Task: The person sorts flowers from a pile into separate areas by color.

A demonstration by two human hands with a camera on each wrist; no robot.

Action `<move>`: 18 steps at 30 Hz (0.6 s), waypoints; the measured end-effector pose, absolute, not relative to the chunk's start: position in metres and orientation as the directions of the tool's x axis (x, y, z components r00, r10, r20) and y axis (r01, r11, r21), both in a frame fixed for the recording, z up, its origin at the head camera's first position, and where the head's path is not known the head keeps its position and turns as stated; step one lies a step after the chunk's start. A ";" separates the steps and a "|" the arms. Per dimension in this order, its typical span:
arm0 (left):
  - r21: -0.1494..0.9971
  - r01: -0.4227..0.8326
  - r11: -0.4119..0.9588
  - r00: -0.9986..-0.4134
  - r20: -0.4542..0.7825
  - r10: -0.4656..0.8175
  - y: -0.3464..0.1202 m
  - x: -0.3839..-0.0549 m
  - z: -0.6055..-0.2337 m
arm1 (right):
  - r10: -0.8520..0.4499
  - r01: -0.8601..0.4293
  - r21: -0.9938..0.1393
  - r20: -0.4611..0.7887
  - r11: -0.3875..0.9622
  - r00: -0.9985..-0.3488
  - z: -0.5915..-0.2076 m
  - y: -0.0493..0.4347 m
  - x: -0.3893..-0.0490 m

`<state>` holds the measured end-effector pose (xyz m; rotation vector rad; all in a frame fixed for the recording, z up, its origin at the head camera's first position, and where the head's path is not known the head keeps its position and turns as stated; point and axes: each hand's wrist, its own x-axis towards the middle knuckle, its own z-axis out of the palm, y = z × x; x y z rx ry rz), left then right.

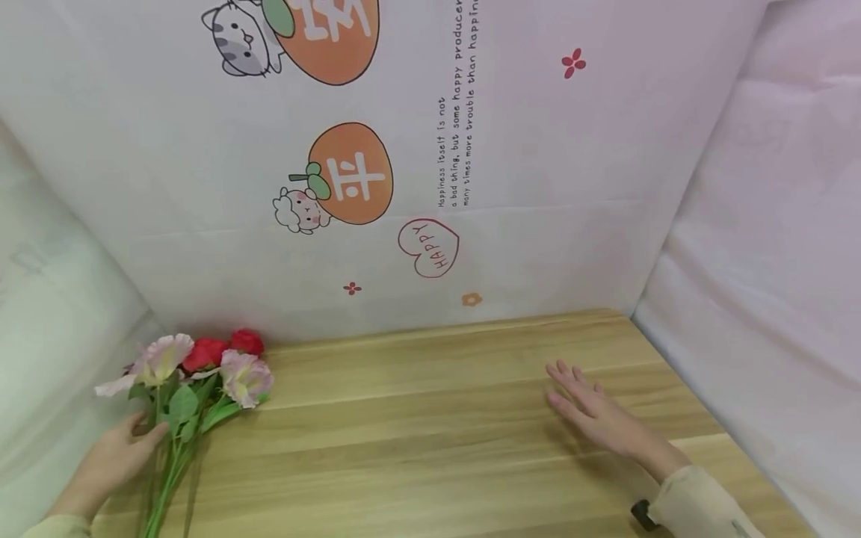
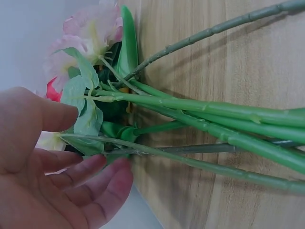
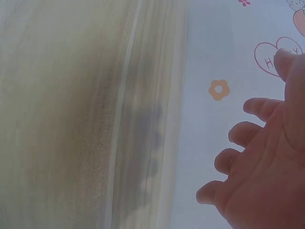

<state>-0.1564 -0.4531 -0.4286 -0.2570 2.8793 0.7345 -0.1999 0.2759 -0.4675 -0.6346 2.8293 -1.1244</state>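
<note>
A bunch of artificial flowers (image 1: 184, 403) lies at the table's left side, its blooms toward the back wall. It has red blooms (image 1: 205, 354), pale pink blooms (image 1: 246, 378) and long green stems (image 2: 214, 112). My left hand (image 1: 110, 459) is beside the upper stems, thumb and fingers spread apart around the leaves (image 2: 78, 93). In the left wrist view the fingers (image 2: 107, 191) are loosely bent and do not close round the stems. Over the right part of the table my right hand (image 1: 599, 415) hovers with fingers extended and nothing in it.
The wooden table (image 1: 417, 418) meets a white printed backdrop (image 1: 538, 224) at its back edge. White cloth hangs on the left (image 1: 54, 336) and right (image 1: 773, 261) sides. A dark band (image 1: 643, 515) shows at the right sleeve.
</note>
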 end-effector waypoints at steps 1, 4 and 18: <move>0.463 -0.197 0.864 -0.975 -0.188 -0.122 -0.452 -0.158 -0.429 | -0.382 -0.360 -0.663 0.119 0.656 -0.916 -0.466 0.277 -0.199; 0.469 -0.168 0.867 -0.981 -0.169 -0.098 -0.450 -0.163 -0.431 | -0.377 -0.358 -0.657 0.119 0.664 -0.918 -0.462 0.278 -0.198; 0.472 -0.191 0.861 -0.972 -0.212 -0.099 -0.467 -0.155 -0.446 | -0.373 -0.351 -0.610 0.096 0.711 -0.923 -0.460 0.274 -0.201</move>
